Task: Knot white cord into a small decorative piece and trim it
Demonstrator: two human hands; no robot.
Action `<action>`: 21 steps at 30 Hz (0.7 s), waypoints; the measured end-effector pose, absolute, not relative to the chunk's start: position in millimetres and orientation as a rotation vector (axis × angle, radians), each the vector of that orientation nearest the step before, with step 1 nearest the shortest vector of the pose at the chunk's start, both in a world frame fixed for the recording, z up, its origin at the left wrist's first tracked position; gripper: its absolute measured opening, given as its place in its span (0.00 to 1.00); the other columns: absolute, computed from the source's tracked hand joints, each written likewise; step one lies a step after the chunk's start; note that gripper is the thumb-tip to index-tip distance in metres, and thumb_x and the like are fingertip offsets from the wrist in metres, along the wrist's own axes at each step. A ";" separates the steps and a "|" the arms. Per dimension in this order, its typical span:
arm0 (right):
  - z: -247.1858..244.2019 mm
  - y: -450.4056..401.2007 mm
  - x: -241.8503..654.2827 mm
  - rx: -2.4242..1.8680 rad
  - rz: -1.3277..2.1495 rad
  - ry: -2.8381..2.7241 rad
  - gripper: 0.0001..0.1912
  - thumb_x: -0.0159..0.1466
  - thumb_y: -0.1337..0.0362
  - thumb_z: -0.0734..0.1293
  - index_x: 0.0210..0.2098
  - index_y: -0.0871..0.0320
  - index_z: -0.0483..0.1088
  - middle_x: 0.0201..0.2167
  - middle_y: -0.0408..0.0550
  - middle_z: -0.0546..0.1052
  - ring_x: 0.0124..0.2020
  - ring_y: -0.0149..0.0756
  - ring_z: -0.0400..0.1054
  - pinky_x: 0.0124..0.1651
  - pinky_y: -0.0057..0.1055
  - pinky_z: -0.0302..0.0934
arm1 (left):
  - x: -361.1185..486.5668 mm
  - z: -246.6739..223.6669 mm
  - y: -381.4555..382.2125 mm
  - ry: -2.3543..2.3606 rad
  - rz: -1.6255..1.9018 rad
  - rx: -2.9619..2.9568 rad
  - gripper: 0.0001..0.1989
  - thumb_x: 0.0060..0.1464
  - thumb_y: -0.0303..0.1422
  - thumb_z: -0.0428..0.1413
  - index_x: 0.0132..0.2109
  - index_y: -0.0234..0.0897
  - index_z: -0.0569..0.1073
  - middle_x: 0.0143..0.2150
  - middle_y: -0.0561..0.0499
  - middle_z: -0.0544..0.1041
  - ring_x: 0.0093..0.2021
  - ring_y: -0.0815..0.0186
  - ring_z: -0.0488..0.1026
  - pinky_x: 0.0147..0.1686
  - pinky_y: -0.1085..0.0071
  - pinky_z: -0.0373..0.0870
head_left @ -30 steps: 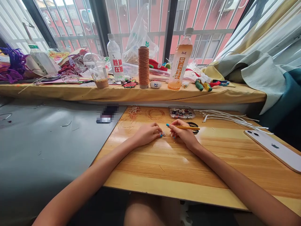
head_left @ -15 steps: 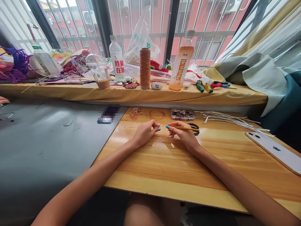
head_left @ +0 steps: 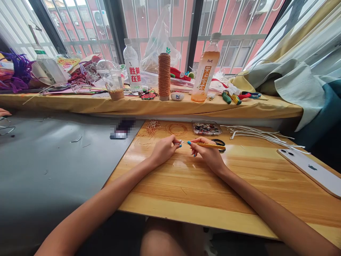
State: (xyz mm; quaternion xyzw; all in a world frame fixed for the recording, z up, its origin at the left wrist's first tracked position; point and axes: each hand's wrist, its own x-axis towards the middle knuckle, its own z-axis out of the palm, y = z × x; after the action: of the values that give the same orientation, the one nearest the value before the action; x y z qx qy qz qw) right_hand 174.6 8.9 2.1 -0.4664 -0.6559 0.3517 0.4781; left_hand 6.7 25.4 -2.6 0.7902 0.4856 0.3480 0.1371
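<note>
Pinching a tiny whitish piece, left hand; a slim, straight golden tool, right hand.

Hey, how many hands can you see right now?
3. Over the wooden tabletop, the left hand pinches a small pale piece and the right hand holds a slim golden tool; another person's hand shows at the picture's far left edge, partly cut off.

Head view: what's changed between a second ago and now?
The left hand has moved up in the picture with the small pale piece, which is now at or very near the tip of the yellow tool in the right hand; before, they were apart. Another person's hand has appeared at the left edge. Both holds are kept; the bead tray and white phone stayed put.
</note>
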 end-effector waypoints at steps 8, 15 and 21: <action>0.8 9.2 175.5 -1.146 0.852 -1.567 0.14 0.53 0.55 0.64 0.27 0.61 0.65 0.18 0.43 0.69 0.18 0.28 0.63 0.23 0.27 0.58 | 6.9 -5.3 26.4 1.442 1.022 2.312 0.03 0.48 0.31 0.52 0.30 0.37 0.66 0.34 0.54 0.75 0.30 0.69 0.69 0.29 0.75 0.60; -0.9 10.1 173.5 -1.127 0.879 -1.578 0.13 0.54 0.55 0.63 0.27 0.60 0.64 0.19 0.43 0.69 0.18 0.27 0.63 0.22 0.26 0.58 | 7.0 -5.7 25.1 1.447 1.008 2.387 0.04 0.49 0.32 0.51 0.30 0.36 0.67 0.31 0.54 0.75 0.28 0.70 0.69 0.27 0.75 0.58; -0.8 5.3 170.2 -1.111 0.813 -1.601 0.12 0.56 0.56 0.61 0.25 0.60 0.62 0.18 0.42 0.69 0.17 0.27 0.63 0.21 0.25 0.58 | 7.6 -4.3 23.7 1.395 0.997 2.393 0.05 0.49 0.34 0.51 0.32 0.36 0.68 0.32 0.53 0.75 0.29 0.70 0.68 0.27 0.75 0.59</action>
State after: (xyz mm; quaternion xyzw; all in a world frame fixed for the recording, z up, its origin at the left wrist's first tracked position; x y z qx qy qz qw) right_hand 170.2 5.3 -0.8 -0.4580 -0.6599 0.3352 0.4923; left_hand 7.6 23.7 -4.3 0.8089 0.4716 0.3371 0.0988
